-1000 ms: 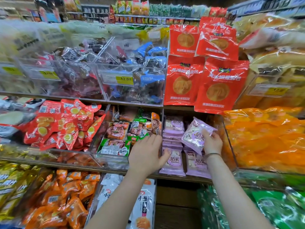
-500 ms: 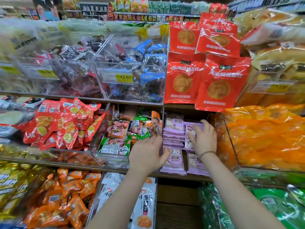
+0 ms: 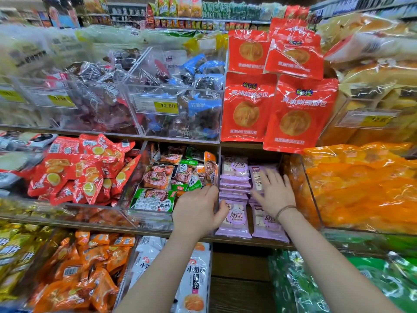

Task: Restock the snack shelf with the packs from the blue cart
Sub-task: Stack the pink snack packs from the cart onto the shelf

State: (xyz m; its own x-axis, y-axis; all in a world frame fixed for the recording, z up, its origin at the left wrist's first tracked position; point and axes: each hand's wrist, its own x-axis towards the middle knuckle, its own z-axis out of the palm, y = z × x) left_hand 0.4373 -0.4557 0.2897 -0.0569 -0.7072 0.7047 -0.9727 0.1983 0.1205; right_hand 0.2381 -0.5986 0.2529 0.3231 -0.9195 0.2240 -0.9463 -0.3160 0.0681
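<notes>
Single view, from a head-worn wide-angle camera. It faces forward and slightly down onto the snack shelf (image 3: pixel 237 241), near enough that the outstretched hands touch its stock. Both forearms enter from the bottom edge. The left hand (image 3: pixel 198 213) and right hand (image 3: pixel 274 193) sit just below frame centre. Clear bins (image 3: pixel 176 114) lie above, and farther aisle shelving (image 3: pixel 203 18) runs along the top edge. The frame edges bow and blur.

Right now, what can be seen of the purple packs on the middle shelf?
The purple packs are glossy lilac plastic pillow bags with a white picture panel and dark characters. They fill one compartment of the middle shelf in two rows, overlapping flat from the front edge backward, the rearmost propped up. The right hand rests open, fingers spread, on the right row; the left hand sits at the left row's front pack, thumb against its edge.
</notes>
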